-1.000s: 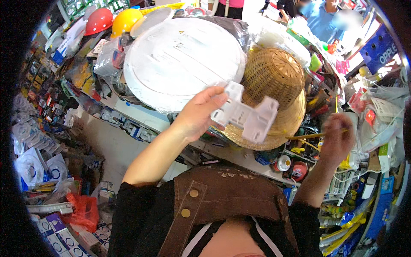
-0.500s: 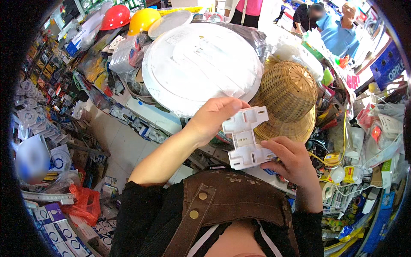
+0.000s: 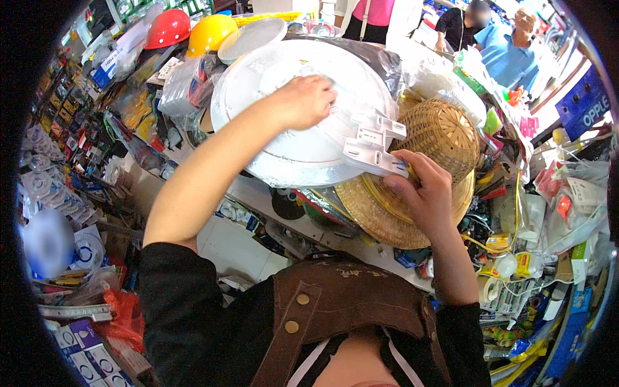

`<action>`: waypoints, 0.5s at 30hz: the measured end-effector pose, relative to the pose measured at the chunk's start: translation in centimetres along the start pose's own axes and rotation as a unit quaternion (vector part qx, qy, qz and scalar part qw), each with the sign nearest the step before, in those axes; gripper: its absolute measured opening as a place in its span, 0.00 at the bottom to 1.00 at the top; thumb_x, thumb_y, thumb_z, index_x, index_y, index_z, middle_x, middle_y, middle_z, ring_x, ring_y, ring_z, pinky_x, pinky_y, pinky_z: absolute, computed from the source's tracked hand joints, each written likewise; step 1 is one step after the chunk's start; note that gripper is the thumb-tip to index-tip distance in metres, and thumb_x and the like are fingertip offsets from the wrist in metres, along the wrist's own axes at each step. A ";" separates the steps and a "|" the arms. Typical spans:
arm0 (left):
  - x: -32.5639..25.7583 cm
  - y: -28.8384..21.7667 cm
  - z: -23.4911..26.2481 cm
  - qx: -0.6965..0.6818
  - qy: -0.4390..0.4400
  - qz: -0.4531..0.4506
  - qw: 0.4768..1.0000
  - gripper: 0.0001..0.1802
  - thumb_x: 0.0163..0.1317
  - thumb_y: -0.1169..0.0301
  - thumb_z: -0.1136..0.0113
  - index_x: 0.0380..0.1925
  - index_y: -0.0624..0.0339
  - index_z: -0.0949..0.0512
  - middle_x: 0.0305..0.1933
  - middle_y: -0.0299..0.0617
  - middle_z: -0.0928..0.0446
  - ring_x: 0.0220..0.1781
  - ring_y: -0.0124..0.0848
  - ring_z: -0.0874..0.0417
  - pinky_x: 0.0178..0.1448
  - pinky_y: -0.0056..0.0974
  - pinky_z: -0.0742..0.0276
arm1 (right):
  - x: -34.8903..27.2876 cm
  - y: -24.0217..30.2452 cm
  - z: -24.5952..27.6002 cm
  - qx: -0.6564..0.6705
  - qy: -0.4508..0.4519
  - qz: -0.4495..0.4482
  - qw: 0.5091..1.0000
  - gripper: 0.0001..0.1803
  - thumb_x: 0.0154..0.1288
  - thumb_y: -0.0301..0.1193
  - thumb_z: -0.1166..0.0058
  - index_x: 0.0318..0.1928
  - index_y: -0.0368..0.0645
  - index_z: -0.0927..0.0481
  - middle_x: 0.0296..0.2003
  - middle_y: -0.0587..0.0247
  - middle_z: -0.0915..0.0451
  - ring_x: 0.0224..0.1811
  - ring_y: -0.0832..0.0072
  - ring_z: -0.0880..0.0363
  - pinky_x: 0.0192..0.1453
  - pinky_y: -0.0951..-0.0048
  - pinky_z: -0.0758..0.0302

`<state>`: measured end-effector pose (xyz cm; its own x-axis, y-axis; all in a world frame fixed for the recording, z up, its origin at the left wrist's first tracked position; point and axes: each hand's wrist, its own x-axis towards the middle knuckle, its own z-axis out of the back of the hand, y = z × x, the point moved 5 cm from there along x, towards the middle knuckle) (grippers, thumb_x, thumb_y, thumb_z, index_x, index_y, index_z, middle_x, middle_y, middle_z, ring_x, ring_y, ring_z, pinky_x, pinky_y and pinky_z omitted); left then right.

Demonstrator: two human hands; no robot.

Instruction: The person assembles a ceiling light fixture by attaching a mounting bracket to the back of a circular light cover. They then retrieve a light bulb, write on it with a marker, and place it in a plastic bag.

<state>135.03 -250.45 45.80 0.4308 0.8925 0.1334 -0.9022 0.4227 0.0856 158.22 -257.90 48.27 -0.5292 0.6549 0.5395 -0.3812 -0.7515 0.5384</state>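
Note:
My right hand [image 3: 422, 188] grips one end of a white plastic bracket [image 3: 373, 143], a stepped piece with slots, holding it over the near right edge of a large round white disc [image 3: 284, 151]. The disc is wrapped in clear film and reflects bright light. Over the disc's middle, my left hand [image 3: 303, 102] is closed with its fingers curled downward; whatever they hold, if anything, is hidden. A woven straw hat [image 3: 445, 132] lies beside the disc, and its brim passes beneath my right hand.
A red hard hat [image 3: 169, 29] and a yellow hard hat [image 3: 211, 35] sit at the far left. Packed goods crowd both sides, with a red plastic bag [image 3: 122, 316] low at left. Across the counter stand several people, one in a blue shirt [image 3: 509, 58].
My left hand has let go of the bracket and reached forward onto the disc. My right hand has carried the bracket forward and slightly right. More of the hat's brim shows.

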 end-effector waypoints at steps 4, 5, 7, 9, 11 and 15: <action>2.5 3.2 0.5 -0.044 -0.039 -0.096 0.994 0.25 0.55 0.77 0.48 0.56 0.54 0.30 0.63 0.47 0.35 0.63 0.45 0.33 0.65 0.44 0.36 | 1.7 -0.3 -1.8 -0.002 0.001 0.040 0.999 0.21 0.52 0.34 0.35 0.43 0.36 0.24 0.32 0.53 0.22 0.32 0.61 0.20 0.36 0.68 0.25; 2.8 3.7 0.8 -0.020 -0.043 -0.113 0.993 0.24 0.54 0.76 0.47 0.54 0.54 0.29 0.62 0.46 0.34 0.62 0.44 0.32 0.64 0.43 0.35 | 2.0 -0.1 -2.2 -0.004 0.000 0.047 0.999 0.21 0.52 0.34 0.35 0.43 0.36 0.24 0.32 0.53 0.22 0.32 0.60 0.20 0.36 0.67 0.25; 3.1 4.4 1.0 0.028 -0.050 -0.143 0.988 0.21 0.54 0.75 0.45 0.51 0.56 0.27 0.59 0.45 0.31 0.60 0.43 0.30 0.62 0.42 0.32 | 2.7 0.0 -2.8 0.015 0.006 0.043 0.999 0.20 0.52 0.34 0.35 0.42 0.36 0.24 0.33 0.53 0.21 0.32 0.59 0.20 0.36 0.66 0.24; 3.6 5.1 1.0 0.047 -0.032 -0.157 0.986 0.14 0.53 0.74 0.45 0.42 0.58 0.25 0.53 0.42 0.27 0.56 0.41 0.27 0.57 0.41 0.28 | 3.5 -0.2 -3.6 0.023 0.013 0.019 0.999 0.20 0.52 0.34 0.35 0.42 0.37 0.24 0.33 0.53 0.21 0.32 0.58 0.20 0.35 0.66 0.24; 3.8 5.7 0.9 0.035 -0.057 -0.187 0.980 0.08 0.53 0.73 0.45 0.35 0.60 0.25 0.47 0.41 0.24 0.51 0.41 0.24 0.53 0.41 0.26 | 4.3 -0.7 -4.7 0.006 0.010 0.033 0.999 0.20 0.53 0.35 0.37 0.43 0.37 0.25 0.33 0.52 0.21 0.32 0.56 0.20 0.35 0.64 0.24; 4.4 6.9 0.9 -0.083 -0.116 -0.146 0.979 0.07 0.59 0.69 0.47 0.33 0.61 0.27 0.39 0.46 0.23 0.43 0.46 0.23 0.47 0.43 0.26 | 4.3 -3.0 -7.3 -0.030 0.045 0.009 0.998 0.21 0.56 0.37 0.39 0.45 0.39 0.27 0.35 0.51 0.21 0.34 0.54 0.20 0.37 0.62 0.23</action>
<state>130.76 -243.73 47.82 0.6455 0.6789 0.3499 -0.7229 0.6909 -0.0066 151.60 -253.43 44.24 -0.6015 0.6330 0.4873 -0.4140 -0.7688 0.4875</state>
